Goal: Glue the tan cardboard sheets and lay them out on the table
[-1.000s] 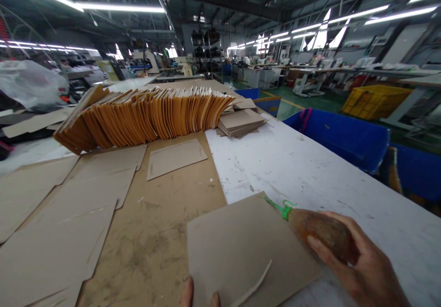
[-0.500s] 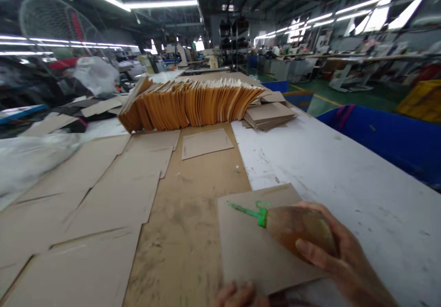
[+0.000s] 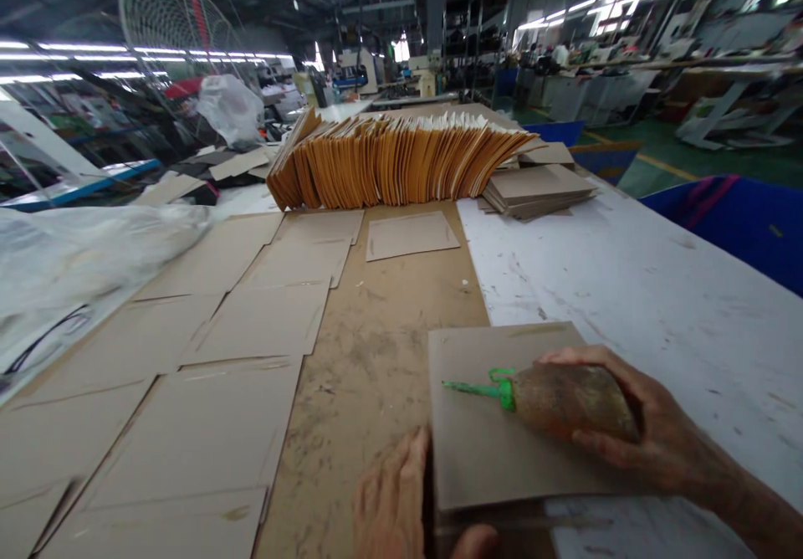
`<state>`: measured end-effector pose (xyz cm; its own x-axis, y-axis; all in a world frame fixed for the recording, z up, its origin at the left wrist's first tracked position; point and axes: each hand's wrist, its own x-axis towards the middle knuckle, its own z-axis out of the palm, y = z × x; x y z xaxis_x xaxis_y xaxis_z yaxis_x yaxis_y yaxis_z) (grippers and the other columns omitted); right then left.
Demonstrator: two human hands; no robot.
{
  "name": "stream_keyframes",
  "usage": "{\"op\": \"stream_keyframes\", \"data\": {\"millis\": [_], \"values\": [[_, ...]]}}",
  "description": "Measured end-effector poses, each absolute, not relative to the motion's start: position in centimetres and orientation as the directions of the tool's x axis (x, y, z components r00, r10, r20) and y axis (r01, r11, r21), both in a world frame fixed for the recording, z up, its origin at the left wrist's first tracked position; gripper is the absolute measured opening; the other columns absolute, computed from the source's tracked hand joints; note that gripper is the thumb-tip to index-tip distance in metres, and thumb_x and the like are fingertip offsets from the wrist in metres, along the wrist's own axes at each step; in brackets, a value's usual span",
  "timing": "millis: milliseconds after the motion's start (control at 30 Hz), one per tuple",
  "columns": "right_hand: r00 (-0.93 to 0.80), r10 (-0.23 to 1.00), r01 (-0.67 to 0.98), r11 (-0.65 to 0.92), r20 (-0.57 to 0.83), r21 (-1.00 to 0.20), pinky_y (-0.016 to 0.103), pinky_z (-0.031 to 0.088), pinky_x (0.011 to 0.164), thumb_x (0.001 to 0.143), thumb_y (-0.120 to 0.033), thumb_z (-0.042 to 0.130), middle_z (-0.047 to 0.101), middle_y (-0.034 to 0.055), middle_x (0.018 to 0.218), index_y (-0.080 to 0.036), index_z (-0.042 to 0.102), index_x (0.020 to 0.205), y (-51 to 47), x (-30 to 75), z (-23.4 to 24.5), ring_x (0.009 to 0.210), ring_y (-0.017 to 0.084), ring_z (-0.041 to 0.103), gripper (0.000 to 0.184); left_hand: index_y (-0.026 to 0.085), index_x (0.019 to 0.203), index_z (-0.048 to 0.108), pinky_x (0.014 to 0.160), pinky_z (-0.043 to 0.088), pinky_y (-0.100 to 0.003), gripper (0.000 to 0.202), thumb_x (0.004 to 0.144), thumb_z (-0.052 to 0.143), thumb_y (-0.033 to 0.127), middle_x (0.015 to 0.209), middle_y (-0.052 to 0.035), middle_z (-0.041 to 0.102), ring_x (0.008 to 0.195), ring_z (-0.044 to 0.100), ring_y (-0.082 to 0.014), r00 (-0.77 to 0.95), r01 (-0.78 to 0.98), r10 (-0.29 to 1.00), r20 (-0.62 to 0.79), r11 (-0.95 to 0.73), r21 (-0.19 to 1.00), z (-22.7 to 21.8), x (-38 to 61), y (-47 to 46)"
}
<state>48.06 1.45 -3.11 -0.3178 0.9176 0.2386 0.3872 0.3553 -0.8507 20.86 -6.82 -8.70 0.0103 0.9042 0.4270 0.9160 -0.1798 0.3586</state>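
Note:
My right hand (image 3: 658, 433) is wrapped around a brown squeeze glue bottle (image 3: 570, 400) with a green cap and a thin green nozzle pointing left. The bottle lies tilted just over a grey-brown cardboard sheet (image 3: 495, 467); whether the tip touches it I cannot tell. That sheet has a glue streak along its far edge, and another board edge shows beneath its near side. At the sheet's left edge is my left hand (image 3: 392, 492), fingers stretched out and the thumb apart near the front edge. Part of this hand is cut off by the bottom of the view.
Overlapping cardboard sheets (image 3: 207, 433) with glue streaks cover the left side. One single sheet (image 3: 412, 235) lies ahead. Behind stands a long row of orange-brown folded pieces (image 3: 401, 161), beside a small cardboard stack (image 3: 536, 189). Blue bins (image 3: 740, 216) stand right, plastic wrap (image 3: 81, 249) lies left.
The view has turned right. My left hand has come further into view, with its fingers straightened along the sheet's left edge. My right hand still holds the glue bottle over the sheet.

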Motion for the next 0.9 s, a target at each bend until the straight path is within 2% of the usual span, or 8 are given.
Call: {"op": "stream_keyframes", "data": {"millis": [167,267,433,600,667,733,833,900], "values": [[-0.376,0.894,0.424,0.4,0.244,-0.813,0.026,0.049,0.089,0.08,-0.037,0.069,0.055,0.0049,0.119,-0.028,0.049,0.12,2.1,48.1,-3.0,0.108,0.022,0.055,0.045,0.021,0.125,0.045,0.084,0.046,-0.044,0.053,0.089,0.034,0.059,0.108,-0.0078,0.066,0.102,0.06,-0.0257,0.08,0.925,0.879,0.471,-0.241,0.293,-8.5,21.1,-6.5],[-0.432,0.874,0.443,0.42,0.222,-0.792,0.026,0.047,0.092,0.079,-0.035,0.07,0.056,0.0013,0.119,-0.032,0.048,0.12,2.2,48.4,-2.4,0.108,0.02,0.055,0.047,0.021,0.123,0.047,0.082,0.047,-0.041,0.051,0.09,0.033,0.058,0.104,-0.0067,0.068,0.099,0.061,-0.0244,0.109,0.938,0.86,0.498,-0.256,0.235,-8.3,20.7,-6.3],[-0.548,0.829,0.432,0.396,0.113,-0.81,0.026,0.053,0.083,0.075,-0.031,0.075,0.06,-0.0006,0.112,-0.035,0.052,0.118,1.7,49.3,-0.6,0.101,0.022,0.06,0.049,0.018,0.122,0.05,0.075,0.051,-0.037,0.051,0.087,0.045,0.055,0.101,-0.0069,0.07,0.093,0.064,-0.0224,0.272,0.93,0.815,0.512,-0.36,0.078,-7.9,19.6,-5.8],[-0.561,0.828,0.463,0.295,-0.018,-0.836,0.027,0.054,0.081,0.071,-0.03,0.076,0.06,0.0011,0.111,-0.03,0.056,0.114,1.5,49.6,-0.5,0.103,0.026,0.059,0.048,0.015,0.119,0.051,0.073,0.054,-0.037,0.053,0.083,0.053,0.054,0.102,-0.0069,0.07,0.093,0.065,-0.0221,0.319,0.919,0.799,0.509,-0.391,0.038,-7.7,19.2,-5.8],[-0.532,0.846,0.437,0.295,0.02,-0.85,0.028,0.052,0.084,0.073,-0.033,0.075,0.059,0.0019,0.114,-0.03,0.054,0.115,1.8,49.1,-1.0,0.104,0.025,0.058,0.047,0.015,0.119,0.051,0.074,0.054,-0.038,0.053,0.083,0.053,0.054,0.102,-0.007,0.07,0.093,0.065,-0.0226,0.31,0.923,0.807,0.504,-0.381,0.043,-7.6,19.3,-5.9],[-0.449,0.885,0.398,0.324,0.125,-0.859,0.029,0.051,0.086,0.076,-0.034,0.074,0.057,0.0033,0.117,-0.028,0.053,0.117,2.4,48.4,-1.6,0.106,0.024,0.056,0.046,0.015,0.119,0.05,0.075,0.054,-0.038,0.052,0.083,0.054,0.052,0.102,-0.007,0.07,0.094,0.065,-0.0229,0.297,0.929,0.821,0.487,-0.366,0.051,-7.5,19.5,-6.0],[-0.282,0.918,0.333,0.365,0.277,-0.87,0.027,0.051,0.083,0.076,-0.033,0.074,0.057,0.0046,0.116,-0.026,0.055,0.113,3.3,47.7,-2.1,0.107,0.024,0.056,0.043,0.015,0.119,0.049,0.075,0.054,-0.037,0.05,0.084,0.053,0.051,0.103,-0.0069,0.069,0.095,0.065,-0.0227,0.285,0.932,0.832,0.477,-0.356,0.063,-7.4,19.6,-5.9],[-0.175,0.939,0.274,0.336,0.296,-0.901,0.027,0.052,0.079,0.073,-0.033,0.075,0.059,0.0032,0.114,-0.026,0.055,0.111,3.6,48.0,-2.0,0.103,0.023,0.058,0.043,0.016,0.12,0.049,0.075,0.054,-0.037,0.05,0.085,0.051,0.052,0.103,-0.0067,0.069,0.095,0.064,-0.0225,0.29,0.929,0.827,0.482,-0.363,0.065,-7.5,19.6,-5.9]]}}
